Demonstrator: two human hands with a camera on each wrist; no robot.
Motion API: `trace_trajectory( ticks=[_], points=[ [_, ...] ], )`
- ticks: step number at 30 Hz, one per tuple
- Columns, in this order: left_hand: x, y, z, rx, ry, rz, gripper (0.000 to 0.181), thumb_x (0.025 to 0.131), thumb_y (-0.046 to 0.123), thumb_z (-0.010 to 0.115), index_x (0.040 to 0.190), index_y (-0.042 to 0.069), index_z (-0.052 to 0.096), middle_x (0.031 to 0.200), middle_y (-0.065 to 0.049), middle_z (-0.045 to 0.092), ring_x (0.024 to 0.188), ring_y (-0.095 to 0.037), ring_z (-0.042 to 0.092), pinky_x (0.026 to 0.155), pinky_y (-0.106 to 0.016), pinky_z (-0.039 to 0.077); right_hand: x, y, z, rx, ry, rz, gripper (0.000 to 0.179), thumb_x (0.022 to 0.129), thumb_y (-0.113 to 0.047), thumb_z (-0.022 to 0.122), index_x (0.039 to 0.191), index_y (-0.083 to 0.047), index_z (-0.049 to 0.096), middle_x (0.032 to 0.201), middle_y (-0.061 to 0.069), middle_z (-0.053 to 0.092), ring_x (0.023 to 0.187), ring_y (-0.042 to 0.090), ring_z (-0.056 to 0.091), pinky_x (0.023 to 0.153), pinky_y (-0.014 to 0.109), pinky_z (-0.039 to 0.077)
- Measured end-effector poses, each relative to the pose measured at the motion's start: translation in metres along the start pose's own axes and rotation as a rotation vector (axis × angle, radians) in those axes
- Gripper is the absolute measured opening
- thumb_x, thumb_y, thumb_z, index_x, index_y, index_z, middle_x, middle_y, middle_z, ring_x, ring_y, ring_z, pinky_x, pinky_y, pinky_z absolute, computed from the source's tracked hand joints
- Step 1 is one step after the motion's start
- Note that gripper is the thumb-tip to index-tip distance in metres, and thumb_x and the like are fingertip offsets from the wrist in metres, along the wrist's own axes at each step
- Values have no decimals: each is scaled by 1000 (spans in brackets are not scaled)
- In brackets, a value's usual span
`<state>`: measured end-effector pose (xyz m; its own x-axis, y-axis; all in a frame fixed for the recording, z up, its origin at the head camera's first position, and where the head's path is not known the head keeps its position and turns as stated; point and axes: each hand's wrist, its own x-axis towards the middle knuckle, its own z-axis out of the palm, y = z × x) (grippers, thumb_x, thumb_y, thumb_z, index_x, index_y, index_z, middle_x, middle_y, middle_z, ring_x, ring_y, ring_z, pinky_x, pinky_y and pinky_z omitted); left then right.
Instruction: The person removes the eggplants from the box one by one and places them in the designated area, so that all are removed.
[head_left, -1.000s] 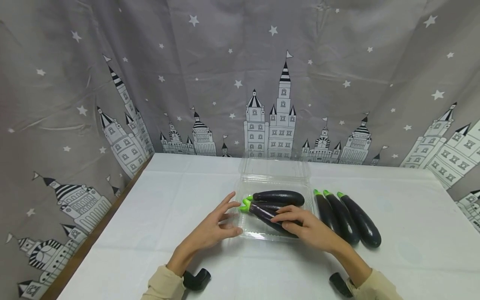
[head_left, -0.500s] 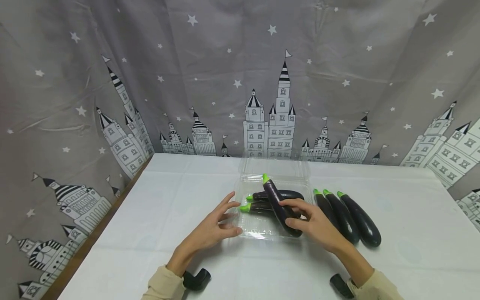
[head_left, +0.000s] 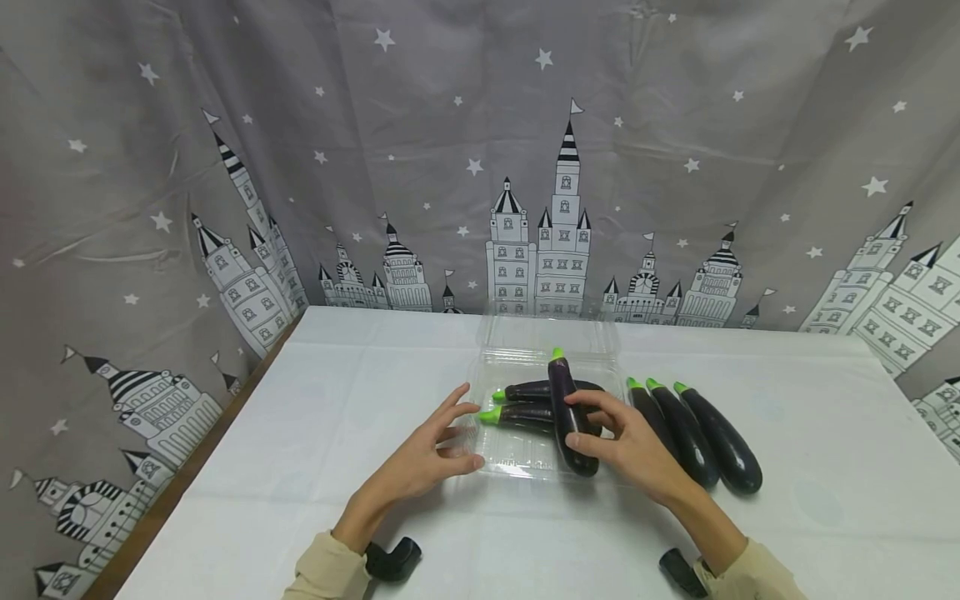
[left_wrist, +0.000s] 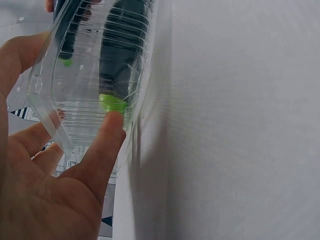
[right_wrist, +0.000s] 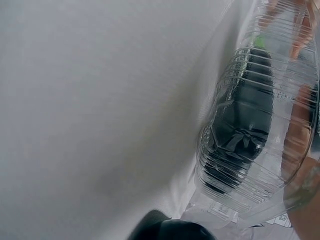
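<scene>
My right hand (head_left: 628,437) holds a dark purple eggplant (head_left: 560,385) by its side, fingers and thumb curled round it. That eggplant's green stem points away from me, and it crosses over two others. Both of those, an upper eggplant (head_left: 528,390) and a lower eggplant (head_left: 517,414), lie sideways in a clear plastic clamshell box (head_left: 517,468), stems to the left. My left hand (head_left: 418,462) touches the box's left end with fingers spread and fairly straight. In the left wrist view its thumb (left_wrist: 102,150) presses the ribbed end wall.
To the right of the box lie three more eggplants side by side: a near one (head_left: 654,421), a middle one (head_left: 684,433) and an outer one (head_left: 726,442). The box's clear lid (head_left: 551,335) stands folded back toward the castle-print curtain (head_left: 420,125).
My right hand has turned the top eggplant from a slant with its stem leftward to pointing away from me, shifting it slightly right. The left hand has stayed put.
</scene>
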<state>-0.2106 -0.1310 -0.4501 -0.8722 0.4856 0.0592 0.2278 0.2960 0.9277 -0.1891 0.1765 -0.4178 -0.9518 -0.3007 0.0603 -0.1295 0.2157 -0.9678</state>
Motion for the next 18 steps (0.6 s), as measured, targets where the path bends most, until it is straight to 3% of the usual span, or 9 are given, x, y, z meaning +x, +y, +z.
trace_trajectory(
  ticks=[9,18],
  points=[
    [0,1,0,2,6,-18,68,87,19,75,145,5,44,165,-2,8,134,-49,37,103,-54,42,0,2,-1,-47,5,-98,34,95,-14,63,128,-6,59,134,14,53,103,28,61,86,33,49],
    [1,0,0,8,7,-18,67,86,19,75,145,6,44,165,-2,9,134,-50,36,104,-54,41,1,2,-1,-52,-1,-89,41,95,-13,62,135,-10,57,140,15,51,112,29,56,92,33,48]
  ],
)
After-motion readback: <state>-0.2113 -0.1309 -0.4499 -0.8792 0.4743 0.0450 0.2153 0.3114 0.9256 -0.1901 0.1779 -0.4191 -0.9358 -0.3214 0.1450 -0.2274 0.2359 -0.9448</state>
